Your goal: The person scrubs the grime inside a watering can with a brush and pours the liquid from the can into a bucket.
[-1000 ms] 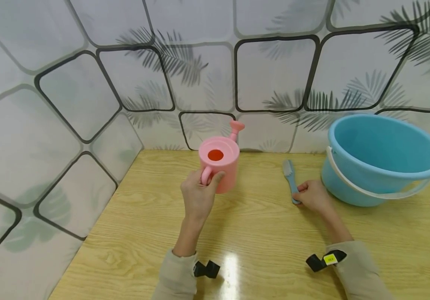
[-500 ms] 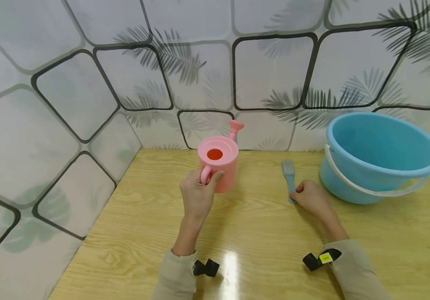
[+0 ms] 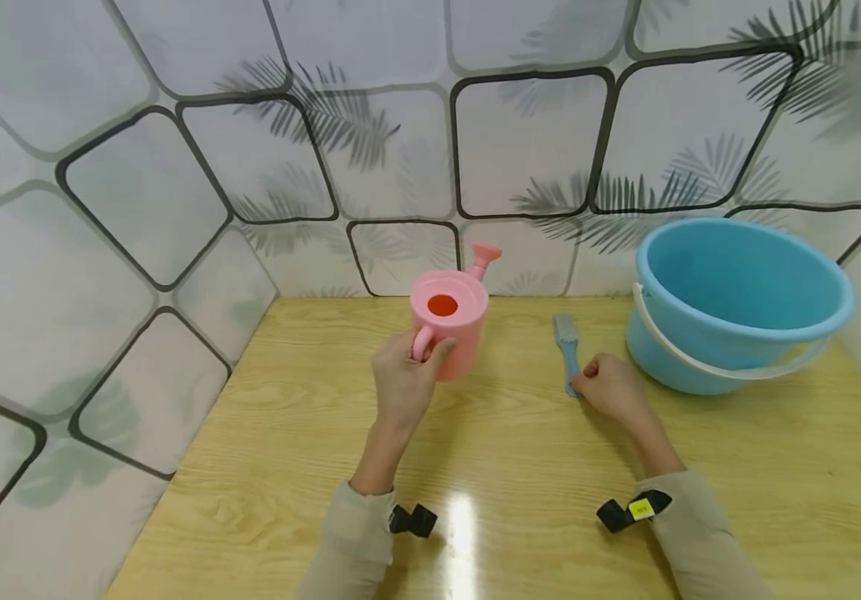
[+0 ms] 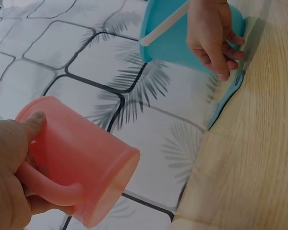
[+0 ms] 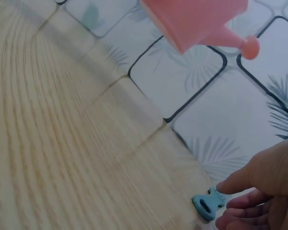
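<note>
My left hand (image 3: 403,379) grips a pink toy watering can (image 3: 468,333) by its handle, the thumb against the can's side. The left wrist view shows this can (image 4: 81,148) tilted in frame and held above the table. A small blue toy garden fork (image 3: 567,337) lies on the table, its tines toward the wall. My right hand (image 3: 613,390) is at the end of the fork's handle. Its fingers (image 4: 213,48) look relaxed and spread in the left wrist view, close over the fork (image 4: 225,100). The right wrist view has the thumb overlapping the handle end (image 5: 209,203).
Right of the fork stands a large light-blue bucket (image 3: 700,367), its white handle (image 3: 670,346) hanging down the near side. A patterned wall covering (image 3: 528,142) borders the wooden table (image 3: 340,450) at the back and left.
The head view has turned slightly right. Relative to the table, the watering can has moved a little right. My right fingers, earlier pinching the fork's handle, have loosened there.
</note>
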`<state>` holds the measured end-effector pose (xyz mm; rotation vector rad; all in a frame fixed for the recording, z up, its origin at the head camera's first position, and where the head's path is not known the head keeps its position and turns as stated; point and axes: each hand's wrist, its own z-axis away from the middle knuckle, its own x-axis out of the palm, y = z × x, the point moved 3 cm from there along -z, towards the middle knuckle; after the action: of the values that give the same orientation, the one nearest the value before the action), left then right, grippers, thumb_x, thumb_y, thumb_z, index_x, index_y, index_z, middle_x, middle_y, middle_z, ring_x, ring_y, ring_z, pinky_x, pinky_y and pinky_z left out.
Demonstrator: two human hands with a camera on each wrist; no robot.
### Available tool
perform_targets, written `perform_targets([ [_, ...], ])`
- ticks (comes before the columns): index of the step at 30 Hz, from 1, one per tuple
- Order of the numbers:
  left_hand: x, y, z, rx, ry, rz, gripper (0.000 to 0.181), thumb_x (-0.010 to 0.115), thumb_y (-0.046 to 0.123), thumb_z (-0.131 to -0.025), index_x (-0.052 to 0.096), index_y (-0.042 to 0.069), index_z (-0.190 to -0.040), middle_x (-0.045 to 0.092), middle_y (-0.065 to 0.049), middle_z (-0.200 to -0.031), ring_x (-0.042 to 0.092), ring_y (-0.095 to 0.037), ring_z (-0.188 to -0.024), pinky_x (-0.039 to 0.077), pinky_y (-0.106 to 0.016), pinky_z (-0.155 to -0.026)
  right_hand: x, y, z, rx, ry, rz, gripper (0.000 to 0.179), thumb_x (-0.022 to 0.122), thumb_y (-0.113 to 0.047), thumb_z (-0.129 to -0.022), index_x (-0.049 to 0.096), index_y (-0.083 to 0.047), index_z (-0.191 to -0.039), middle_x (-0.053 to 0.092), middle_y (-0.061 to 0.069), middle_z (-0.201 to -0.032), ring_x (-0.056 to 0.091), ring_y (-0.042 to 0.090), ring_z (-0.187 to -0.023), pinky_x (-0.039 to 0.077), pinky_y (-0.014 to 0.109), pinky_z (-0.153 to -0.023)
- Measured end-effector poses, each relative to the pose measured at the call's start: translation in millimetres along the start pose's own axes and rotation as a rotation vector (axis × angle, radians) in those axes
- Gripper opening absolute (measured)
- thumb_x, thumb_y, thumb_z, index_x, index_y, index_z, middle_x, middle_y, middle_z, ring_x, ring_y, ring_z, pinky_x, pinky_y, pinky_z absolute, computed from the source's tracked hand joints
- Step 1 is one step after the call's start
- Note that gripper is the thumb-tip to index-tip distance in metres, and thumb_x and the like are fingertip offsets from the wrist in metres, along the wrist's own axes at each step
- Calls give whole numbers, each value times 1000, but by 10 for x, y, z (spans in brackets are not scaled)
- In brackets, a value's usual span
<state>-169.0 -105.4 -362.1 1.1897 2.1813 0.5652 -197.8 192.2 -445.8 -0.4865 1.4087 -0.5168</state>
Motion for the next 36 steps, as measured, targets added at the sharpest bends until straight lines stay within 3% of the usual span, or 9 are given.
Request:
perform_targets([
  [4,107,10,-30,-12,-33,52,44,86,17,-76,46,5,-62,40,-4,-59,40,-17,-57,31,-26,-53,-70,-60,99,-38,14,-30,28,61,-20,-95,61,7,-101,66,21,-95,60,28,-78,49,36,-64],
  [10,270,85,-118,-152,-98,132,35,79,11,-85,51,5,-65,42,-1,-61,40,-15,-57,31,-24,-54,-200,-192,262,-123,58,-36,27,59,-18,-97,61,8,-104,66,20,-91,62,28,-77,51,41,-67],
  [15,380,153,-239,-236,-136,185,29,75,8,-84,52,6,-66,44,0,-60,40,-13,-57,32,-23,-53,-470,-358,422,-189,97,-19,27,57,-17,-99,60,8,-106,64,18,-89,60,28,-76,50,43,-68],
  [19,491,209,-340,-210,-133,217,27,78,6,-82,55,3,-68,47,-2,-60,43,-13,-58,34,-22,-54,-750,-430,550,-232,158,-26,29,55,-20,-102,60,8,-109,65,20,-94,61,30,-81,49,44,-70],
  [24,670,322,-432,-124,-118,227,26,79,6,-81,56,2,-71,50,-5,-62,45,-14,-59,36,-21,-56,-1109,-420,699,-272,318,-40,24,56,-18,-100,62,5,-107,65,18,-92,59,29,-80,46,37,-67],
  [29,834,497,-540,-67,-114,198,23,79,6,-81,57,1,-73,52,-6,-64,47,-15,-61,36,-21,-57,-1477,-265,777,-155,440,-2,31,52,-25,-101,62,3,-110,65,20,-97,59,32,-82,43,33,-63],
  [33,961,643,-631,-4,-154,152,24,79,8,-82,57,2,-75,53,-6,-65,48,-16,-62,37,-21,-59,-1742,-27,767,26,540,47,44,40,-30,-102,58,5,-120,57,27,-116,53,46,-101,42,56,-74],
  [36,1074,729,-677,53,-182,117,25,80,10,-83,57,3,-75,54,-7,-65,49,-18,-64,38,-23,-61,-1913,184,708,148,573,46,55,31,-34,-102,47,9,-133,37,36,-136,39,55,-119,34,71,-83],
])
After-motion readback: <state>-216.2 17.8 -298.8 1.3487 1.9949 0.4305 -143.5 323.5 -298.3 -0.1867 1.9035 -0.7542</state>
